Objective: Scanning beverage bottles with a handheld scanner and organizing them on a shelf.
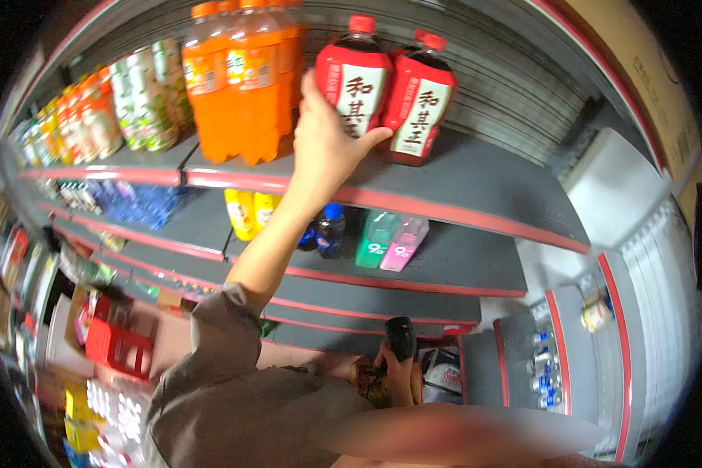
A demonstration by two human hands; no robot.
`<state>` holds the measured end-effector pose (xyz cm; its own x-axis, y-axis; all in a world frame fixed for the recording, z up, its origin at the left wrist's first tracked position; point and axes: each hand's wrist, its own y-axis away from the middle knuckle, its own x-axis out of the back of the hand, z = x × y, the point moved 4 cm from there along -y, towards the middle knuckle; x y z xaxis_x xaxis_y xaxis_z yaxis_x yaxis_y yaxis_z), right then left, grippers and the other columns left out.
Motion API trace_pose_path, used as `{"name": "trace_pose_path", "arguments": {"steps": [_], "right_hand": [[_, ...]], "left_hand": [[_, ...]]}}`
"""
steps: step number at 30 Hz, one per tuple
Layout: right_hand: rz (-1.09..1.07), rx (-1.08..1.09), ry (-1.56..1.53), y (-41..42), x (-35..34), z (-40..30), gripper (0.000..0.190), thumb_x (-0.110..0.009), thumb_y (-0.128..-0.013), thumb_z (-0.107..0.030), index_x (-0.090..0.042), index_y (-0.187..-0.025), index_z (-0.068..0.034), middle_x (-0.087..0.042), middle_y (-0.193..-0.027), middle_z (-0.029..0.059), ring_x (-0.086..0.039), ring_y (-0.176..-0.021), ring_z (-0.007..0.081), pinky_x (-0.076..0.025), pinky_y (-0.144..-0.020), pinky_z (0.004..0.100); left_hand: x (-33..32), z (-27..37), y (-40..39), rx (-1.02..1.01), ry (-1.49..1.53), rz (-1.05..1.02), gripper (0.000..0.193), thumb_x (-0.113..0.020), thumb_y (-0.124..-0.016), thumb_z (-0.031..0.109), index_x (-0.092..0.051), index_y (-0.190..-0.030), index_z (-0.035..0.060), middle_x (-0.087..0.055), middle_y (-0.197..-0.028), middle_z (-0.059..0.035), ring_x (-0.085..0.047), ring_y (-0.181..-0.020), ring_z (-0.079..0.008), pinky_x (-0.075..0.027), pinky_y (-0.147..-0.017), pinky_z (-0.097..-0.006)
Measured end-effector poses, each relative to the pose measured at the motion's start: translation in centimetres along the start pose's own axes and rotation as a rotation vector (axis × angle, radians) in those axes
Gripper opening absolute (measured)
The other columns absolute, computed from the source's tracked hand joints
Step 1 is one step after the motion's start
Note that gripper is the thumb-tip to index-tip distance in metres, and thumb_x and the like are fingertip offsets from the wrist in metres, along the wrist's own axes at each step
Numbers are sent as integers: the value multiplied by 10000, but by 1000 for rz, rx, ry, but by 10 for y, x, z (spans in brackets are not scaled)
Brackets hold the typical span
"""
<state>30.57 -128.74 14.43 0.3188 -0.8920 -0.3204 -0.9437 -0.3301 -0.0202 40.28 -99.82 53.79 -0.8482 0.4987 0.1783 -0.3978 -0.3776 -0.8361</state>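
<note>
My left hand (330, 131) reaches up to the top shelf. Its fingers lie along the left side of a large red-labelled drink bottle with a red cap (360, 73), and the thumb is at its lower right. Against that bottle's right side leans or stands a like bottle (424, 99), with another red cap partly hidden behind. Lower down, close to my body, my right hand (396, 368) holds a black rounded object (401, 338), perhaps a handheld device; its underside is hidden. Left of my left hand stand several orange soda bottles (251, 99).
The top shelf's red front edge (444, 212) crosses below my left forearm. Beneath it, a lower shelf bears yellow bottles (240, 213), dark blue-capped bottles (330, 231) and green and pink bottles (377, 240). A red crate (117, 348) is at lower left; side shelves (553, 351) with small bottles stand right.
</note>
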Motion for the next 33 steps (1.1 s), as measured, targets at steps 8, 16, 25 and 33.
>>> {"name": "trace_pose_path", "arguments": {"steps": [8, 16, 25, 33], "right_hand": [[-7, 16, -38, -7, -31, -42, 34, -593, -883, -44, -564, -901, -49, -508, -618, 52, -514, -509, 171, -431, -506, 341], [128, 6, -62, -19, -12, -20, 64, -589, -909, -73, -556, -960, -51, -496, -617, 38, -482, -511, 157, -431, -514, 332], [36, -36, -66, -28, -68, -40, 82, -550, -937, -76, -533, -1011, -43, -476, -636, 31, -472, -540, 134, -418, -528, 303], [-232, -16, 155, -3, -139, -64, 82, -540, -931, -32, -549, -1010, -9, -485, -651, 31, -474, -559, 117, -418, -547, 289]], "left_hand": [[11, 6, 6, -70, 93, 94, 1005, -902, -575, 244, -285, -1323, -18, -629, -1066, -247, -651, -949, -390, -528, -837, -441], [78, 24, 114, -177, 541, 62, 1241, -897, -540, 355, -139, -1459, 9, -444, -1350, -192, -491, -1230, -285, -392, -1040, -417], [117, -43, 303, 1002, 1426, -416, 1077, -846, -596, 272, -246, -1452, 14, -538, -1280, -193, -601, -1102, -348, -505, -942, -480], [167, -91, 373, 1311, 1869, -265, 1064, -755, -679, 573, -284, -1463, 30, -505, -1273, -258, -578, -1082, -437, -494, -934, -539]]}}
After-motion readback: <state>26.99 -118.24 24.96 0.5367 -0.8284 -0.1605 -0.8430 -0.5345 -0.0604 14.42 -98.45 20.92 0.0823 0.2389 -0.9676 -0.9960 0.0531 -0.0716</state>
